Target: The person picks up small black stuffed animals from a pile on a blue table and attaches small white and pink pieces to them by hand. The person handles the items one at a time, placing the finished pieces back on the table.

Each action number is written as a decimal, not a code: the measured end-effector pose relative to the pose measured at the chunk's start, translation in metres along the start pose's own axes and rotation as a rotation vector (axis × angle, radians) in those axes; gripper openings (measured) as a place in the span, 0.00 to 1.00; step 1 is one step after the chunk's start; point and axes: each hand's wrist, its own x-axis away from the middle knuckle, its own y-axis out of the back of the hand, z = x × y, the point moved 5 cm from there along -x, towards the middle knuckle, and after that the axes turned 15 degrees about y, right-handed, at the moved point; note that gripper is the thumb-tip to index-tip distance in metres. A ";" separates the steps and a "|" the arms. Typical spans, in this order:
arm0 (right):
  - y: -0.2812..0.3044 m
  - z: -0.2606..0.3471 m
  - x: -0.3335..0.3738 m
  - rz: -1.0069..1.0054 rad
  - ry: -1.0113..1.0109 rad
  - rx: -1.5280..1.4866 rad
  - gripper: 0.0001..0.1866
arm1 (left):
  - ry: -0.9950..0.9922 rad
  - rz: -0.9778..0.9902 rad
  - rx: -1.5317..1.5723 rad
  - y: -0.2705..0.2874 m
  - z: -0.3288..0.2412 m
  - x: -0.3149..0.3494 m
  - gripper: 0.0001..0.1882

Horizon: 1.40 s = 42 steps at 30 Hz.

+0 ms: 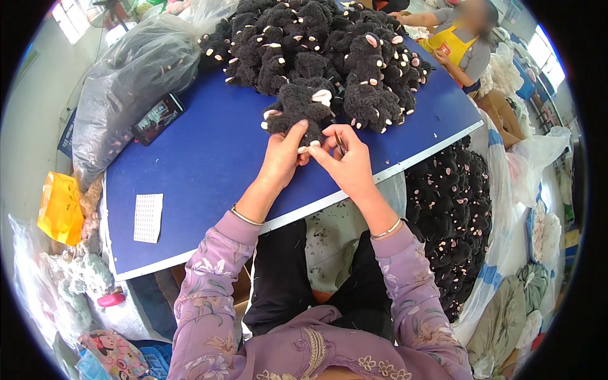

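My left hand [284,155] is closed on a fluffy black plush toy [294,104] with pink-and-white ears and small pale feet. Its thumb lies over the toy's near end, just above the table's front part. My right hand [350,163] pinches close to one of the pale feet. Within its curled fingers sits a small, thin, dark metal tool [341,147]; its exact kind is hard to make out. Both hands meet at the toy's near end, and the fingers underneath are hidden.
More black plush toys [304,38] are heaped on the blue table [202,171]. A phone [158,118] leans against a stuffed clear plastic bag [136,82]. A white sheet [148,218] lies at left. Right of my legs is a big bag of black toys [453,221]. A co-worker [459,44] sits at the far right.
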 end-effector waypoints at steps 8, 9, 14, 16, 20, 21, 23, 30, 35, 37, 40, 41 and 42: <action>-0.002 -0.011 -0.004 -0.026 -0.144 -0.381 0.09 | -0.371 -0.046 -0.345 -0.015 -0.005 0.007 0.15; 0.000 -0.010 -0.004 -0.007 -0.192 -0.431 0.09 | -0.310 -0.012 -0.333 -0.020 -0.003 0.009 0.17; 0.049 0.004 -0.021 -0.213 -0.164 -0.420 0.11 | -0.216 0.179 -0.310 -0.012 -0.001 0.004 0.22; 0.088 0.015 -0.034 -0.399 0.017 -0.984 0.16 | -0.239 0.208 -0.268 -0.013 -0.001 0.004 0.20; 0.142 0.009 -0.040 -0.610 0.009 -0.473 0.17 | -0.260 0.174 -0.381 -0.017 0.000 0.004 0.21; 0.145 -0.011 -0.038 -0.632 -0.149 -0.097 0.21 | -0.256 0.165 -0.401 -0.020 -0.002 0.005 0.21; 0.134 -0.056 -0.031 -0.459 -0.142 0.103 0.26 | -0.235 0.147 -0.438 -0.025 -0.002 0.007 0.19; 0.095 -0.059 -0.035 -0.168 -0.148 0.320 0.22 | -0.192 0.088 -0.466 -0.014 0.002 0.002 0.13; 0.074 -0.047 -0.027 -0.265 -0.147 -0.015 0.14 | -0.144 0.045 -0.461 -0.013 0.005 -0.001 0.16; 0.057 -0.034 -0.022 -0.236 -0.135 -0.173 0.11 | -0.119 0.053 -0.411 -0.015 0.005 -0.001 0.18; 0.030 -0.017 -0.016 -0.065 -0.105 -0.203 0.09 | -0.109 0.069 -0.312 -0.004 0.003 0.000 0.22; 0.024 -0.009 -0.014 -0.027 -0.093 -0.189 0.09 | -0.133 0.084 -0.213 -0.004 0.002 0.001 0.22; 0.025 -0.011 -0.012 -0.009 -0.052 -0.096 0.09 | -0.155 0.101 -0.115 -0.013 -0.002 0.006 0.22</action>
